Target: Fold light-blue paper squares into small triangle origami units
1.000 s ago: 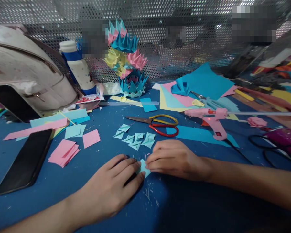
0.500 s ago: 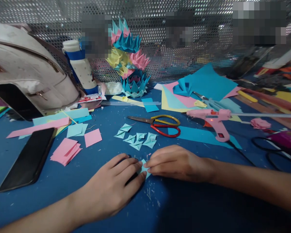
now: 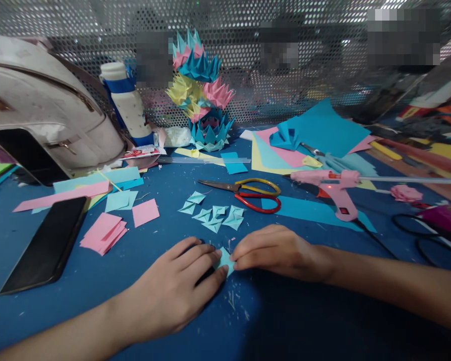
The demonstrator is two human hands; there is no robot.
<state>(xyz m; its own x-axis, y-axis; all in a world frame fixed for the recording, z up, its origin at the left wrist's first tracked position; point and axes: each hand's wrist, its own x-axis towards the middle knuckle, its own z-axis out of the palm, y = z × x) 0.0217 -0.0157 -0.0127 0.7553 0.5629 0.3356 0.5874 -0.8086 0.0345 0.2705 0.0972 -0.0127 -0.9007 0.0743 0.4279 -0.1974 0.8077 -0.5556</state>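
While our left hand presses the light-blue paper piece against the desk, our right hand touches its right corner, all on the near side of the scissors. The left grip is half open, thumb and fingers parted, bearing down on the paper rather than clasping it; the right grip is nearly closed, fingertips bunched, though we cannot tell whether they pinch the corner or merely press it. To crease well, we would do best to line up the edges first, pin the paper with the left fingertips, then run a nail outward along the fold. Such a small piece probably shifts easily, so steady pressure should serve better than haste. The folded pieces, just nearer to us than the scissors' blades, offer a shape to compare against.
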